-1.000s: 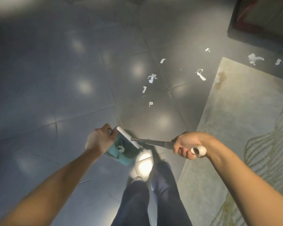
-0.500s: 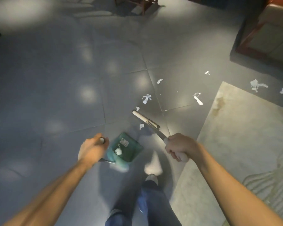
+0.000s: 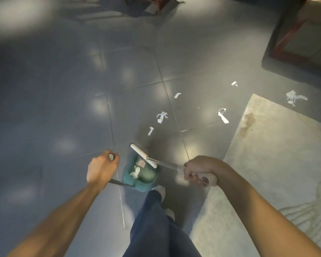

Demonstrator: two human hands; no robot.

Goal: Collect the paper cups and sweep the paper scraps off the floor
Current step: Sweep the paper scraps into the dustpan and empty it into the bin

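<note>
My left hand (image 3: 101,166) grips the top of a long metal handle that runs down to a teal dustpan (image 3: 141,175) on the grey tile floor. White scraps lie inside the pan. My right hand (image 3: 197,170) grips the pale handle of a broom (image 3: 144,155), whose white head lies across the pan's front edge. Several white paper scraps lie on the tiles beyond it: one close (image 3: 150,131), one crumpled (image 3: 161,116), one long (image 3: 223,116), and more by the rug's far edge (image 3: 293,97). No paper cup is in view.
A pale patterned rug (image 3: 276,164) covers the floor on the right. A wooden-framed seat (image 3: 300,34) stands at the upper right, and chair legs (image 3: 158,2) at the top. My legs and feet (image 3: 159,191) are just behind the dustpan.
The broom head swung out toward the scraps, then came back onto the dustpan's front edge. The nearest scrap that lay by the pan is no longer on the floor. I stepped forward.
</note>
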